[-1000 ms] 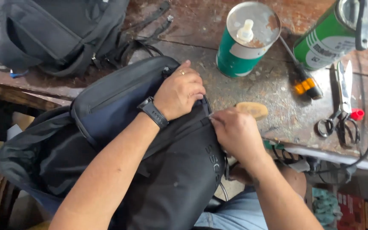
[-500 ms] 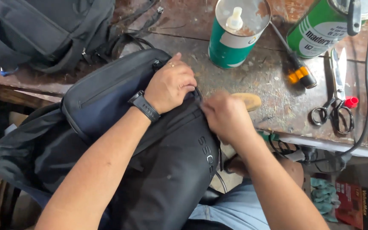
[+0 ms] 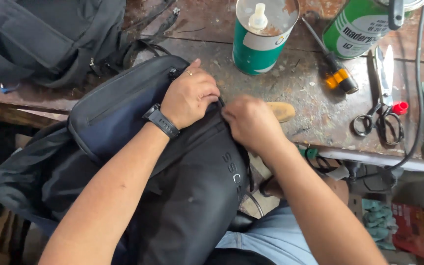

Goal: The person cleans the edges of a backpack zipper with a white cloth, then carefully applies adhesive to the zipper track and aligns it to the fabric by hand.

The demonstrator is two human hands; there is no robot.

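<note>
A dark navy and black backpack point(image 3: 138, 162) lies across my lap and against the edge of a worn wooden bench. My left hand point(image 3: 190, 98), with a black watch at the wrist and a ring on one finger, presses on the top of the backpack with fingers curled into the fabric. My right hand point(image 3: 251, 122) is closed on the backpack's top edge right beside the left hand. Whatever small thing the right fingers pinch there is hidden.
On the bench point(image 3: 295, 93) stand two green cans point(image 3: 261, 37) point(image 3: 359, 24). A screwdriver with an orange and black handle point(image 3: 337, 78), scissors point(image 3: 381, 103) and a pale wooden piece point(image 3: 280, 112) lie near them. Another black bag point(image 3: 50, 39) sits at the far left. A black cable point(image 3: 420, 98) runs down the right.
My right hand has slid left along the backpack's top edge until it meets the left hand. The left hand stays pressed on the bag.
</note>
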